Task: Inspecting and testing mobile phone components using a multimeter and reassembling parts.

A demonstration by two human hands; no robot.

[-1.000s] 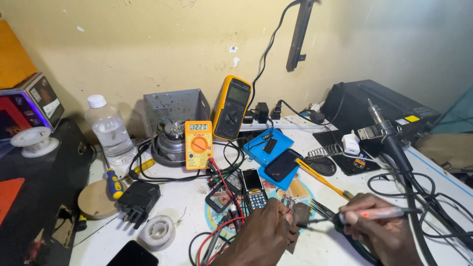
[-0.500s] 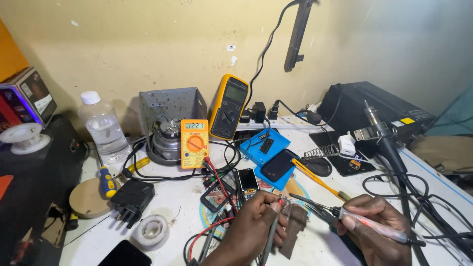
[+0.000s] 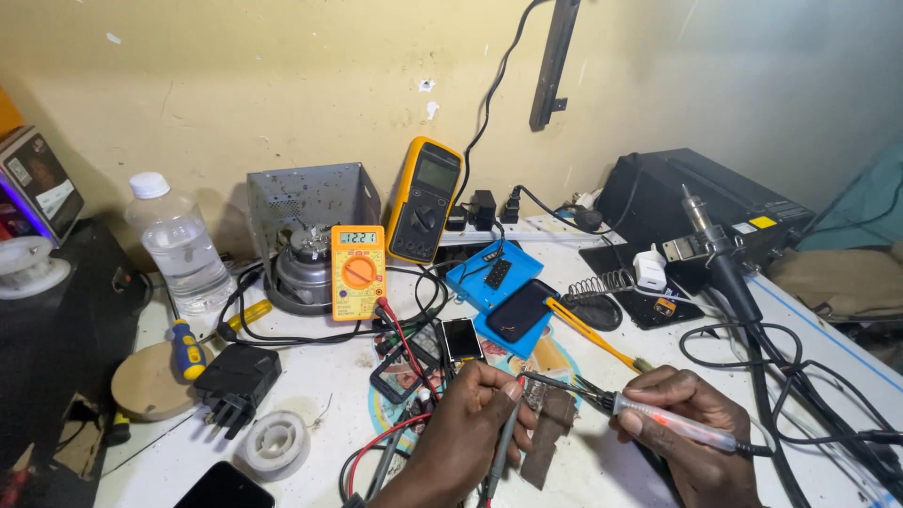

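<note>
My left hand [image 3: 466,428] is closed around thin probe leads and rests on the white bench just below a small circuit board with a screen [image 3: 461,339]. My right hand [image 3: 691,433] grips a pen-like soldering iron [image 3: 673,423] with a translucent red-lit handle, its tip pointing left toward my left hand's fingers. An orange multimeter [image 3: 358,273] with red and black leads stands behind, its display lit.
A larger yellow multimeter [image 3: 423,199] leans on the wall beside a grey metal box [image 3: 306,196]. A water bottle [image 3: 176,246], a black plug adapter [image 3: 235,379], a solder spool [image 3: 274,442], a blue case with a phone [image 3: 513,301] and a black station with a hot-air wand [image 3: 720,259] surround the work spot.
The camera has shifted slightly. My right hand with the iron has drawn closer to my left hand, which stays on the leads near the small board.
</note>
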